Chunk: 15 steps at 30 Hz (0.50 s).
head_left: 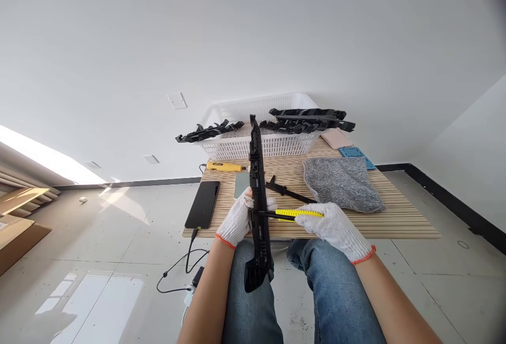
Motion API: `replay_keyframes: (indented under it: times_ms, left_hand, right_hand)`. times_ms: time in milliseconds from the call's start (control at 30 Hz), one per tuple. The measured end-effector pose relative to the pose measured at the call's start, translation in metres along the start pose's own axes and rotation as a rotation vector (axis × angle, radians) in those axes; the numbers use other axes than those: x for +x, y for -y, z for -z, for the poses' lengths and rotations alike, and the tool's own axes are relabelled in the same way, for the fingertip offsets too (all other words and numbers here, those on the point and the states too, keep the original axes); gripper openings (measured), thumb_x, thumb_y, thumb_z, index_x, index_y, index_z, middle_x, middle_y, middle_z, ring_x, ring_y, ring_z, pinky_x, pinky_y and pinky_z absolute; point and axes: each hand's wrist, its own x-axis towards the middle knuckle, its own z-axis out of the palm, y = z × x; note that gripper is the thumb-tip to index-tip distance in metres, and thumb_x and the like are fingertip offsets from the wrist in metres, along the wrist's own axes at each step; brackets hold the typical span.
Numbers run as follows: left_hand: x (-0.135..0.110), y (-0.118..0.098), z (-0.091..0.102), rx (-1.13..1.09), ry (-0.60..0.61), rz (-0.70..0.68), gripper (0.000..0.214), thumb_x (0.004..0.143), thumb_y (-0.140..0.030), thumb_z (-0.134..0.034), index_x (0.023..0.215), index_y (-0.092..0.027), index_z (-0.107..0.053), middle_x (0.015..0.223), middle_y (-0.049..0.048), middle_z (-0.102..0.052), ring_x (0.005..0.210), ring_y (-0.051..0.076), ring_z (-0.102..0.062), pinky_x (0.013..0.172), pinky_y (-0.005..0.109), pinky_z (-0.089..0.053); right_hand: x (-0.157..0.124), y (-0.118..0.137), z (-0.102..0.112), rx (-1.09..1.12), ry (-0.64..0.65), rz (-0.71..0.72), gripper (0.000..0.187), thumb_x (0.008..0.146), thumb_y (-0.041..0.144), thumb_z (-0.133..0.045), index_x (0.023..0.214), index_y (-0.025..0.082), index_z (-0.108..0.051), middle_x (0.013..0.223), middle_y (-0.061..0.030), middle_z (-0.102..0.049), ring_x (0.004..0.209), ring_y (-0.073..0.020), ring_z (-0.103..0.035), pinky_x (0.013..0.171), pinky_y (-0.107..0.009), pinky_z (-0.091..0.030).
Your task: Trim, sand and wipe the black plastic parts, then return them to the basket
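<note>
My left hand (237,218), in a white knit glove with an orange cuff, is closed around a long black plastic trim piece (256,175). The piece is held lengthwise away from me, over the table's front edge, its thick near end above my lap. From the right, my gloved right hand (326,224) grips a yellow-and-black utility knife (288,214). The knife's dark tip meets the middle of the trim piece beside my left fingers; whether it cuts in I cannot tell. Some left fingertips show behind the piece.
Behind stands a white plastic basket (256,146) with more black trim pieces (312,120) across its rim. On the wooden table (399,225) lie a grey cloth (343,182), a phone (203,204) on a cable, a yellow power tool (225,167), a thin black part (290,192) and a blue item (356,155).
</note>
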Motion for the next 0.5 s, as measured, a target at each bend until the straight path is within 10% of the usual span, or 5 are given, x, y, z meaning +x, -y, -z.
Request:
replay_keyframes:
  times_ms: [500]
  left_hand:
    - [-0.0038, 0.0004, -0.0001, -0.042, -0.038, -0.059, 0.048, 0.076, -0.060, -0.079, 0.092, -0.019, -0.058, 0.078, 0.0022, -0.066, 0.070, 0.016, -0.067, 0.068, 0.031, -0.059]
  right_hand:
    - [-0.0053, -0.0026, -0.0014, 0.109, -0.069, -0.037, 0.048, 0.069, 0.050, -0.077, 0.097, 0.011, -0.081, 0.065, -0.0034, -0.064, 0.055, -0.0114, -0.048, 0.047, -0.024, -0.035]
